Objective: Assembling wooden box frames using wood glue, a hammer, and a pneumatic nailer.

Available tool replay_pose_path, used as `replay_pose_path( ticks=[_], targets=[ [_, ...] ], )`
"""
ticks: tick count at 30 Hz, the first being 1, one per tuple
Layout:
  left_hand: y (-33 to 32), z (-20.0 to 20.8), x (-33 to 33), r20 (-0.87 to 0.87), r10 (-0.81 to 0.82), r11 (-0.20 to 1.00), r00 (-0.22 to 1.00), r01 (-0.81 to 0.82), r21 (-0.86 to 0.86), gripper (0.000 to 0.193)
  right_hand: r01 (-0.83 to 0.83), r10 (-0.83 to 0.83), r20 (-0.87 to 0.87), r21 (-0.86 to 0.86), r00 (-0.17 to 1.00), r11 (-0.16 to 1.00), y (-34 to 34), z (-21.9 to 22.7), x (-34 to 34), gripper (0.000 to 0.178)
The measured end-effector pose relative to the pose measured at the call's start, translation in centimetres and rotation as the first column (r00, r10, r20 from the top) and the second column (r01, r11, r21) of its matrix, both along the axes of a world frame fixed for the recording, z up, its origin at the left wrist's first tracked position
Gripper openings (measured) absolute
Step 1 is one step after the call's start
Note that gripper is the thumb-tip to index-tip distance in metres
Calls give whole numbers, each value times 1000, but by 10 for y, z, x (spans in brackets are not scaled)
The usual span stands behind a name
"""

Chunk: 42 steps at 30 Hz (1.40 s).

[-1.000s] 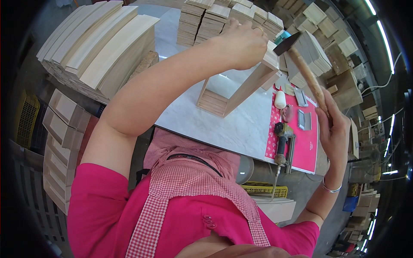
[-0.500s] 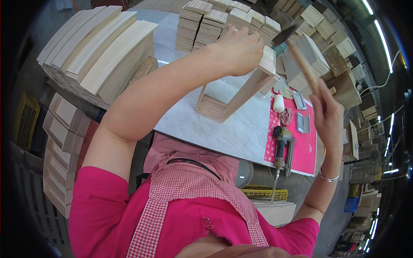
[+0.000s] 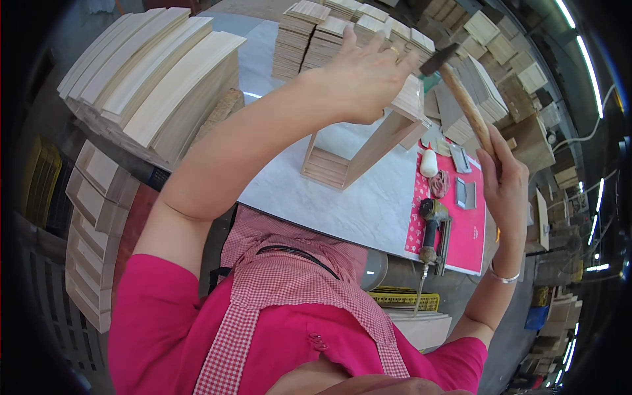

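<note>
A rectangular pale wooden frame, like an open box [image 3: 380,143], stands on the marble-patterned tabletop [image 3: 283,181]. Over its far end is my left hand [image 3: 365,82], fingers spread and nothing visible in its grasp; whether the palm touches the wood is hidden. My right hand [image 3: 504,184] is wrapped round the wooden handle of a hammer [image 3: 467,108]. The hammer's dark head is raised beside my left fingertips, above the frame's far right corner.
Stacked pale boards [image 3: 178,85] fill the left, and small wood blocks [image 3: 322,43] the back. On the pink mat [image 3: 469,230] lie a nail gun [image 3: 431,230] with a hose, a white glue bottle [image 3: 428,163] and metal pieces [image 3: 465,194]. Wooden trays [image 3: 92,230] stand at lower left.
My left hand's fingers have lifted and spread apart. The hammer has tilted slightly, its head now nearer my left fingertips. The frame has barely shifted.
</note>
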<state>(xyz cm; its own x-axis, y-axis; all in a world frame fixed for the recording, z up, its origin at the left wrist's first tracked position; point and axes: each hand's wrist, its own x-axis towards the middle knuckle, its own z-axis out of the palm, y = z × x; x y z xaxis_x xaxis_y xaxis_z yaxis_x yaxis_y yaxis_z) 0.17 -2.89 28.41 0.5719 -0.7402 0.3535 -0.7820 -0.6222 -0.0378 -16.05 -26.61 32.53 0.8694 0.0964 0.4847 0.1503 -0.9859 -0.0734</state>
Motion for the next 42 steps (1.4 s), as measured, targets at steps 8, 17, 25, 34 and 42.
replay_pose_path(
  ticks=[8, 17, 25, 34, 42],
  targets=[
    [53, -67, 38, -210, -327, 737, 921, 110, -667, 117, -20, 22, -19, 120, 1000, 993, 19, 0, -9, 45],
    [30, -102, 50, -499, -500, 627, 708, -101, -772, 116, -113, 111, 30, 87, 993, 990, 39, -1, 3, 45],
    [29, -131, 55, -402, -544, 561, 736, -38, -827, 118, -104, 104, -35, 16, 994, 994, 39, -1, 7, 42],
    [34, -173, 34, -523, -508, 599, 685, -155, -785, 116, 19, -84, 185, 329, 979, 944, -16, -43, -22, 40],
    [30, -99, 33, 438, -354, 922, 826, 388, 14, 104, 207, -312, 54, 639, 949, 741, -65, -122, -64, 39]
  ],
)
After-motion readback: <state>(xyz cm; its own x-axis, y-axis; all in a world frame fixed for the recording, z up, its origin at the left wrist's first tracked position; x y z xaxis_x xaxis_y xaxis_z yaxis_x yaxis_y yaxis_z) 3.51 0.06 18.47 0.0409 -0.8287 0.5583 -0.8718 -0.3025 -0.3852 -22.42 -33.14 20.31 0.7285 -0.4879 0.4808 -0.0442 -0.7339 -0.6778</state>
